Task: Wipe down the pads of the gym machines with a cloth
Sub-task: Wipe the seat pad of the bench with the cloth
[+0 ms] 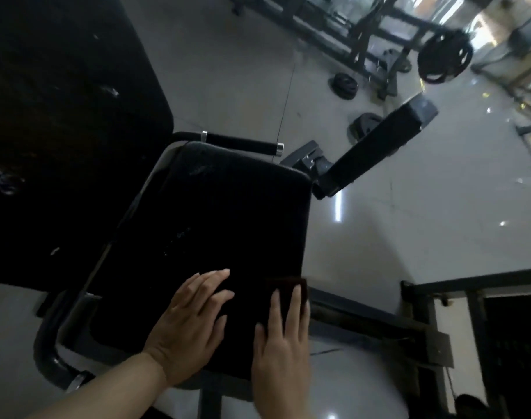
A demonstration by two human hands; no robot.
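On the black seat pad point(203, 225) of the gym machine, the left hand point(191, 325) lies flat with its fingers point(215, 276) spread, holding nothing, while the right hand point(280, 352) presses a dark cloth point(285, 287) with straight fingers point(296, 303) near the pad's right edge.

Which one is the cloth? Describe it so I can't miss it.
Start at the large black square seat pad in the middle. At its near right corner, under the right hand's straight fingers, lies a small dark reddish-brown cloth. Its reddish tint stands out against the black pad.
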